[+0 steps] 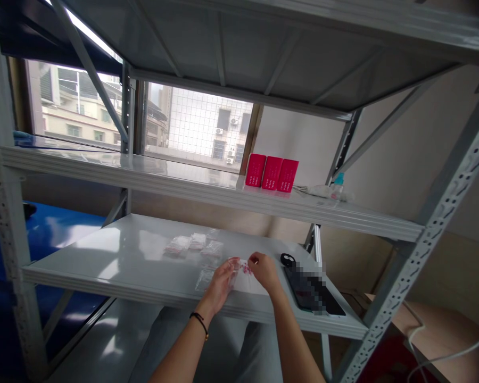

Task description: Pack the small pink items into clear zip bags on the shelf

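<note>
While both hands, left hand (222, 282) and right hand (264, 270), pinch a small clear zip bag (244, 276) on the shelf (123, 260) beside the phone (313, 291), sealing it seems underway, needing a steady press along the strip.

No lettering can be read. The three red boxes (272, 173), right of centre in the frame on the upper shelf (183, 183), carry rows of pale print, probably text, but too small to make out. The phone (312, 291) at lower right is blurred, and the small bags (191, 244) show no legible marks.
</note>
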`<state>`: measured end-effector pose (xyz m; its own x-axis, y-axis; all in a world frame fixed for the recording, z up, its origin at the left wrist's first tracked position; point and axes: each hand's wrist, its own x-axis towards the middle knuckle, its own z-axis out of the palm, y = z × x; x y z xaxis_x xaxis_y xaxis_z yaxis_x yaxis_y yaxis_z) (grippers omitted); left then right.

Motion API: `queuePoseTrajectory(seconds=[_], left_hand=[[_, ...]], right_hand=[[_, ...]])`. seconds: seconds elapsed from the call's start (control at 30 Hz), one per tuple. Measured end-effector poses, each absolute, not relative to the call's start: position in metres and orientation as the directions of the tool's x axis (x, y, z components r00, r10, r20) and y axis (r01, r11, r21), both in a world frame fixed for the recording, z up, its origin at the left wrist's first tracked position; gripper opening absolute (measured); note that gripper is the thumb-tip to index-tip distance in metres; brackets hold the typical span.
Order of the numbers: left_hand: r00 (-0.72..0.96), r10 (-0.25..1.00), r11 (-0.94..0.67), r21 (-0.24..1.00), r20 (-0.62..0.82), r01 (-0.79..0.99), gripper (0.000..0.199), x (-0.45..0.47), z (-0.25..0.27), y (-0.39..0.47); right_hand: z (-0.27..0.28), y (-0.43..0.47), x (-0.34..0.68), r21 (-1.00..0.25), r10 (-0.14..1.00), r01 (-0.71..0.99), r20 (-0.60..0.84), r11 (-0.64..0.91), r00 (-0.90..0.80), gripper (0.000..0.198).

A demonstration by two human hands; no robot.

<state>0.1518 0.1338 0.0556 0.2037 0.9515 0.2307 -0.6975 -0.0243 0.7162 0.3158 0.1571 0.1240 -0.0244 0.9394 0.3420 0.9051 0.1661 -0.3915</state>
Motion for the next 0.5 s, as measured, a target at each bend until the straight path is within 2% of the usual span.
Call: queuePoseTrajectory(seconds=[0.13,0.23,0.33,0.43,0.5], left_hand=[[0.194,0.947,-0.055,0.725,0.256,-0.686,0.037,0.153,0.058,0.133],[0.194,0.939,-0.072,0.714,0.284,-0.697,0.029,0.154,0.061,0.131],[0.193,0.945,-0.055,0.709,0.264,-0.703,0.030,0.153,0.063,0.129],[0.214,0.965,0.041,0.724,0.149,-0.689,0.041,0.151,0.061,0.128],[0.215,0.971,0.067,0.751,0.102,-0.657,0.044,0.150,0.059,0.126]], right_hand=[[0.160,0.142,0.309,-0.566,0.897,0.727,0.413,0.388,-0.156,0.021],[0.171,0.131,0.300,-0.555,0.843,0.638,0.406,0.533,-0.352,0.016],[0.167,0.128,0.301,-0.544,0.808,0.597,0.412,0.589,-0.421,0.023],[0.159,0.127,0.311,-0.573,0.792,0.547,0.420,0.610,-0.443,0.032],[0.156,0.123,0.316,-0.573,0.786,0.541,0.389,0.615,-0.481,0.029]])
